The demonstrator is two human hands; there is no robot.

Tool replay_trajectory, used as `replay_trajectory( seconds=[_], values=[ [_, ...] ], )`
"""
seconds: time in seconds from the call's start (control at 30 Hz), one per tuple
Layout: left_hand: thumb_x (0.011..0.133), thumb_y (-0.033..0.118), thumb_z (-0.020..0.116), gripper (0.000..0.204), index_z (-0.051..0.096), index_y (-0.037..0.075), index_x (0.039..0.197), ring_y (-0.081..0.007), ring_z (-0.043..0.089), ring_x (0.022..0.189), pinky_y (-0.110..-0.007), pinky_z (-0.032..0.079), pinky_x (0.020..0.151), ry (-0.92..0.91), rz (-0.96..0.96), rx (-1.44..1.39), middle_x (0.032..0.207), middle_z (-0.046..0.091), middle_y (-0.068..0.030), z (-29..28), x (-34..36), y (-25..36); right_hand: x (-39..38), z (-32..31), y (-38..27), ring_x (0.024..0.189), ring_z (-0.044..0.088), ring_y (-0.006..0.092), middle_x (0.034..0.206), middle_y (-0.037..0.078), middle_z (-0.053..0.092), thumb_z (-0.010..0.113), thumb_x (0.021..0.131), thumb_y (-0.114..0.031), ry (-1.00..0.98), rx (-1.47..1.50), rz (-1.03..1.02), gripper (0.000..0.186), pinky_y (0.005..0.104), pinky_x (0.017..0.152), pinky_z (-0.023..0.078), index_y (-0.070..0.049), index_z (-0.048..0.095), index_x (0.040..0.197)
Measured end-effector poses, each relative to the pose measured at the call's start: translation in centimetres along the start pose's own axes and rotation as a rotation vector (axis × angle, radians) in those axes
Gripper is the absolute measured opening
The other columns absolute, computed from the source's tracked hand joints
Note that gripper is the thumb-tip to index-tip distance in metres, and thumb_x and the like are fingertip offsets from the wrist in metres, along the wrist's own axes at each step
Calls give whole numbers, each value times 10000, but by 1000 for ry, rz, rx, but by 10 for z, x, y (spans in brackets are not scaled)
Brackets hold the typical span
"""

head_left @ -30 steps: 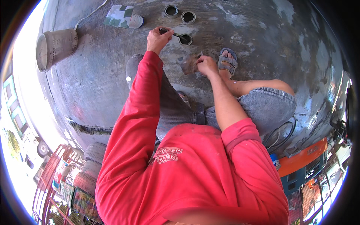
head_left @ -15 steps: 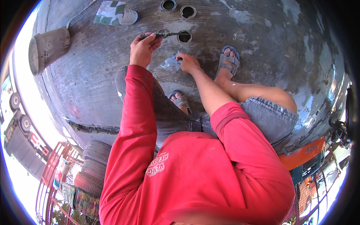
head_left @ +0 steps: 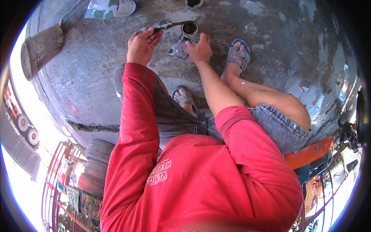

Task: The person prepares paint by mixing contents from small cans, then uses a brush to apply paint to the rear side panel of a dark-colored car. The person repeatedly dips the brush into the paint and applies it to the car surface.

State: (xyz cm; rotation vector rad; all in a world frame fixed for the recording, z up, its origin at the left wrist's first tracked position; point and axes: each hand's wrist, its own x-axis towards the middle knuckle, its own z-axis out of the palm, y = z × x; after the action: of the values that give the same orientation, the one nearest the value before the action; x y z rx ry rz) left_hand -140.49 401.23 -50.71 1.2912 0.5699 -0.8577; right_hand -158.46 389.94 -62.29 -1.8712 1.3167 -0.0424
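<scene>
1. Pinching a dark, slender tool [head_left: 166, 26] between thumb and fingertips, my left hand [head_left: 140, 46] holds its far end over an open can [head_left: 189, 34].
2. My right hand [head_left: 200, 51] is near the can, fingers partly spread, thumb touching a thin sheet [head_left: 179, 49]; whether it pinches the sheet, I cannot tell.
3. To its right, my sandalled foot [head_left: 238, 56] rests on the floor [head_left: 278, 58].

Red shirt [head_left: 205, 174]: white block lettering [head_left: 159, 173] on the chest, slanted, in stacked lines. Orange panel [head_left: 305, 154], right: dark lettering [head_left: 321, 147], small and indistinct. Truck [head_left: 19, 145], far left: markings along the side, too blurred to read.
</scene>
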Motion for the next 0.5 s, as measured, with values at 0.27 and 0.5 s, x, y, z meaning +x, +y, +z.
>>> replay_trajectory(
  seconds=[0.27, 0.5],
  values=[
    [966, 13, 689, 334, 475, -55, 1213, -358, 759, 943, -433, 644, 813, 64, 144, 128, 1063, 693, -234, 1, -2, -5, 42, -8, -18, 1331, 552, 291, 1459, 66, 526, 918, 717, -365, -24, -85, -247, 807, 440, 1069, 501, -248, 527, 1413],
    [876, 94, 777, 308, 619, 47, 1136, -178, 730, 774, -353, 587, 733, 34, 858, 750, 883, 739, -85, 33, -28, -6, 34, -43, -41, 1202, 628, 315, 1291, 79, 661, 901, 695, -324, 30, -100, -513, 729, 459, 1038, 475, -181, 567, 1327]
  ],
)
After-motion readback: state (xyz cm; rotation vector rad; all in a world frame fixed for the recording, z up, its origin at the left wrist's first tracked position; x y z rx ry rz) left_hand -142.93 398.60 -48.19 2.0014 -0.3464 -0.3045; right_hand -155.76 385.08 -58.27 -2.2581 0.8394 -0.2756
